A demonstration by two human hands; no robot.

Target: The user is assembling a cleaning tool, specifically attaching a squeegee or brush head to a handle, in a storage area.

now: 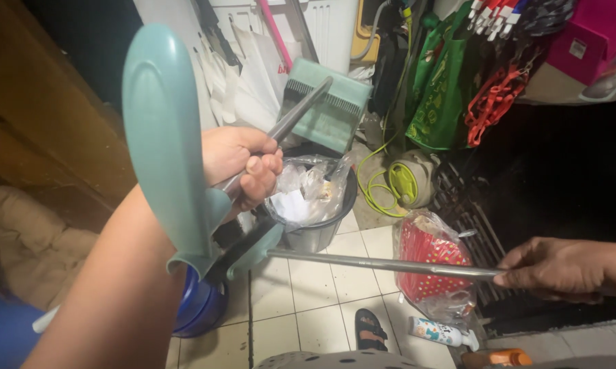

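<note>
My left hand (243,167) is closed around a grey pole (291,119) that runs up and away to a teal dustpan (328,109). Close to the camera, a large teal oval handle piece (164,137) crosses in front of my left forearm. Its lower end meets a teal and black joint (250,249). A second grey metal pole (383,263) runs from that joint to the right. My right hand (561,270) pinches the far end of this pole at the right edge of the view.
A grey bin (318,236) lined with a plastic bag of rubbish stands on the white tiled floor. A blue bucket (198,304) sits lower left. Nearby are a red patterned bag (431,260), a spray bottle (441,333), a sandal (371,328), a yellow hose (404,181) and green bags (441,89).
</note>
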